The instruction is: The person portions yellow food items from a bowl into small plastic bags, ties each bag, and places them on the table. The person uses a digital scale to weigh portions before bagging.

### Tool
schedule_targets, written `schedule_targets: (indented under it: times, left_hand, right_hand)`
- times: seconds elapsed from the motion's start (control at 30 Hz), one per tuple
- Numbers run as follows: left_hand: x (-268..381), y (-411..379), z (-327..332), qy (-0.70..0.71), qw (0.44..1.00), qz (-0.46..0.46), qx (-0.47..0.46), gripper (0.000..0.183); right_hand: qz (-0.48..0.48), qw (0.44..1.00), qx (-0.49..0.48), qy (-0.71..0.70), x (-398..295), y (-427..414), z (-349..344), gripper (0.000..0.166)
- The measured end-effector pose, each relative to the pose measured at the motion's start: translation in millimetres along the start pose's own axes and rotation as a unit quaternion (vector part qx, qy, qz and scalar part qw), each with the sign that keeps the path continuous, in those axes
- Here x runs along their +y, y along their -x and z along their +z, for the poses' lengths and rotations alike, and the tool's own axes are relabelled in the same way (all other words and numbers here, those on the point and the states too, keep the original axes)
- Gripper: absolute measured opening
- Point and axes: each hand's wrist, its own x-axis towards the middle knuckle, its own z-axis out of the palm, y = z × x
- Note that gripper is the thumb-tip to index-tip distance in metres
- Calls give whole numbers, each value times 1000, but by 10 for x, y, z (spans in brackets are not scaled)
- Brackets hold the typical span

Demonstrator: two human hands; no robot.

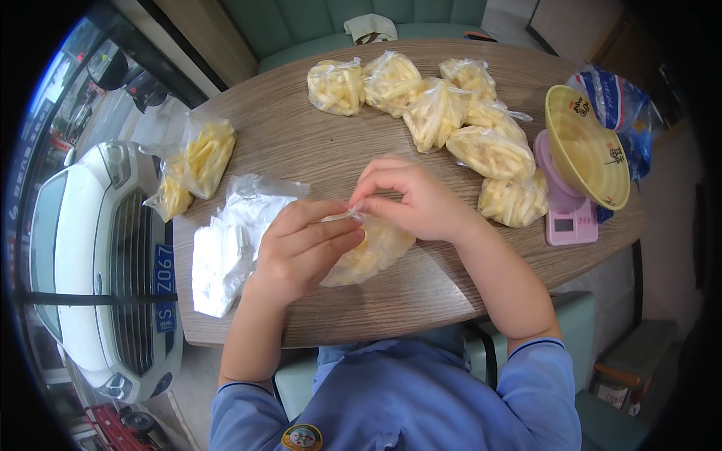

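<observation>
Between my hands, on the wood-grain table (361, 315), rests a clear plastic bag of pale yellow cut fries (375, 253). Its twisted neck is pinched at the top by my left hand (307, 242) and my right hand (414, 194). The fingertips of both hands meet there, and the left fingers partly cover the bag. Just left of my left hand lies a stack of thin clear plastic bags (225, 253), flat and crumpled. Beyond my right forearm sit filled, closed bags of fries (491, 152).
More filled bags (337, 87) line the far side. Two bags of yellow fries (197, 160) stand at the left edge by the window. At right, a pink kitchen scale (571, 225) carries a yellow bowl (586, 146), tilted in view, before a blue plastic package (612, 101). A green bench (361, 28) stands opposite.
</observation>
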Motion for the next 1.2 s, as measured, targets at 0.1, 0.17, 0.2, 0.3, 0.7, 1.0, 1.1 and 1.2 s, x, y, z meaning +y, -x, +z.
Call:
schedule_targets:
  times: [0.1, 0.17, 0.2, 0.3, 0.7, 1.0, 1.1, 1.2]
  left_hand:
    - [-47, 4, -35, 141, 988, -52, -23, 17]
    - [-78, 50, -70, 228, 967, -78, -85, 16]
    - [-84, 71, -82, 270, 952, -90, -115, 16]
    - [-64, 84, -103, 261, 945, -95, -171, 16]
    - [-41, 28, -151, 288, 930, -218, -68, 11]
    - [-65, 142, 63, 335, 876, -324, 126, 16]
    - [-26, 121, 91, 300, 895, -308, 121, 18]
    - [-34, 97, 114, 332, 869, -353, 96, 22]
  right_hand:
    - [-5, 995, 58, 82, 111, -11, -18, 9]
    - [24, 991, 78, 105, 195, -6, -9, 10]
    - [42, 989, 82, 113, 254, 2, 15, 10]
    - [94, 984, 83, 127, 368, -5, 70, 11]
    - [117, 938, 22, -324, 101, -27, 10, 11]
    - [16, 996, -43, -77, -111, 55, 81, 21]
    - [42, 995, -17, -93, -156, 66, 146, 15]
    - [119, 970, 0, -212, -120, 80, 198, 14]
